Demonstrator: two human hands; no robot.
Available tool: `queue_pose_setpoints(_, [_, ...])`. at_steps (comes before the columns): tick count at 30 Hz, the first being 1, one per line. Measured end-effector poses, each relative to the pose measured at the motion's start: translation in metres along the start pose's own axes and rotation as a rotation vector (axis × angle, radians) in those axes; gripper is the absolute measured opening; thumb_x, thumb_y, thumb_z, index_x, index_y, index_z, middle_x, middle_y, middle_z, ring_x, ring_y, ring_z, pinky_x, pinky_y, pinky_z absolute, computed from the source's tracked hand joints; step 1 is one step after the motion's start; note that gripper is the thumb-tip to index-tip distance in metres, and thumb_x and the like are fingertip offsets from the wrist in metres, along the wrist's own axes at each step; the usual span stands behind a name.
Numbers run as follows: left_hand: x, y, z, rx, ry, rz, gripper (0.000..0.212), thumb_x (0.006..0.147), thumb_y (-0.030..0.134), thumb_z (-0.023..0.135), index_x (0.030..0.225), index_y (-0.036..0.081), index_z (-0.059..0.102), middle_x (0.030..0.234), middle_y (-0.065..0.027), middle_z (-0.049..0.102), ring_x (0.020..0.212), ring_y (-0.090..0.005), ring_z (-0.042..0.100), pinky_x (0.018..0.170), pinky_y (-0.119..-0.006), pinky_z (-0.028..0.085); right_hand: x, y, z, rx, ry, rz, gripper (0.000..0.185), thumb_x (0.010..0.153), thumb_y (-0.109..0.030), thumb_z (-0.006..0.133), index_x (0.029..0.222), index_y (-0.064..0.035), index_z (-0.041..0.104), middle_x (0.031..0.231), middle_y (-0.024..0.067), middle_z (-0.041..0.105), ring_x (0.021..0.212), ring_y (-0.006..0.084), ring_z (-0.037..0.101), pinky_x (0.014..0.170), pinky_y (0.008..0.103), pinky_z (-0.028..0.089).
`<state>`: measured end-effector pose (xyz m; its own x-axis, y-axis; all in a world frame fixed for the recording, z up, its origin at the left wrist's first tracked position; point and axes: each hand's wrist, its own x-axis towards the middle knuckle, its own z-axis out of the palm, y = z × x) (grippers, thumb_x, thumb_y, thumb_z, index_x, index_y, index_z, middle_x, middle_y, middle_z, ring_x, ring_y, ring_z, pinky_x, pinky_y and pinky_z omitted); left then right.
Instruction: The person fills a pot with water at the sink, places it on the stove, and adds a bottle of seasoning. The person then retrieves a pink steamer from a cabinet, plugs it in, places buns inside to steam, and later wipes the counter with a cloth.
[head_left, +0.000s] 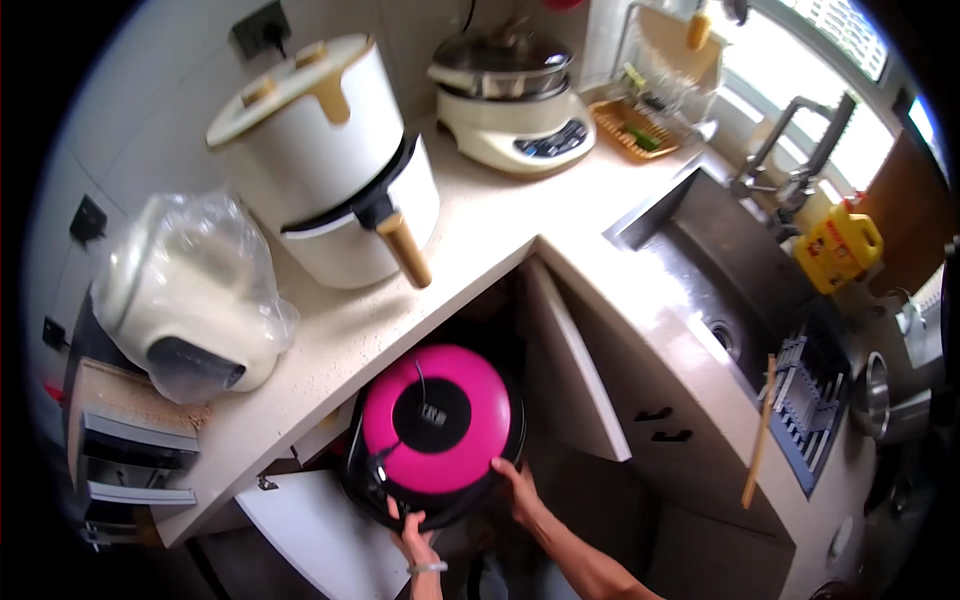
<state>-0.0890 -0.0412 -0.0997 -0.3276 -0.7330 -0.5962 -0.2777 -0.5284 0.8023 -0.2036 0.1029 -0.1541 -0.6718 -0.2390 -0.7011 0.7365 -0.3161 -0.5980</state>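
A round appliance with a glossy pink lid, black centre and black rim (487, 405), probably an electric griddle, is held at the opening of the lower cabinet, below the counter edge. My left hand (412, 529), with a pale bracelet at the wrist, grips its near rim at the lower left. The thumb of my right hand (517, 487) lies on the rim at the lower right; the fingers beneath are partly hidden. A dark cord lies across the lid's left part.
Cabinet doors stand open at left (322, 532) and right (574, 360). Above, the countertop (480, 232) bears a white air fryer (322, 165), a cream electric cooker (517, 112) and a plastic-wrapped appliance (195, 292). Right are the steel sink (675, 277) and chopsticks (761, 435).
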Motion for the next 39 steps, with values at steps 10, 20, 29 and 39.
queue_pose_setpoints(10, [-0.207,0.122,-0.064,0.146,-0.109,-0.123,0.068,0.074,0.012,0.062,0.138,0.007,0.041,0.120,-0.0103,0.051,0.107,-0.0240,0.048,0.085,-0.040,0.045,-0.215,0.009,-0.028,0.163,0.062,0.068,0.073,0.070,-0.031,0.077,0.124,-0.0109,0.033,0.112,0.0139,0.053,0.093,0.0259,0.057,0.076,0.0409,0.052])
queue_pose_setpoints(20, [-0.307,0.221,-0.101,0.294,-0.463,0.000,0.065,0.074,0.012,0.062,0.136,0.005,0.043,0.118,-0.0104,0.052,0.104,-0.0232,0.049,0.084,-0.039,0.045,-0.371,0.000,0.002,0.494,0.087,-0.030,0.059,0.069,-0.016,0.077,0.115,-0.0177,0.039,0.077,0.0009,0.044,0.061,0.0154,0.045,0.053,0.0337,0.046])
queue_pose_setpoints(29, [-0.371,0.237,-0.117,0.452,-0.893,0.072,0.063,0.075,0.012,0.062,0.134,0.004,0.045,0.116,-0.0105,0.053,0.102,-0.0224,0.050,0.084,-0.038,0.045,-0.510,-0.024,-0.001,0.741,0.289,-0.430,0.057,0.072,-0.028,0.075,0.119,-0.0064,0.050,0.093,0.0025,0.061,0.081,0.0142,0.057,0.067,0.0285,0.048])
queue_pose_setpoints(39, [-0.418,0.153,-0.070,0.576,-1.478,0.297,0.065,0.076,0.004,0.062,0.137,-0.001,0.041,0.119,-0.0128,0.055,0.105,-0.0228,0.051,0.095,-0.033,0.038,-0.569,0.037,-0.076,1.150,0.577,-0.618,0.027,0.071,-0.024,0.074,0.094,-0.0133,0.065,0.088,-0.0016,0.061,0.082,0.0118,0.056,0.075,0.0264,0.048])
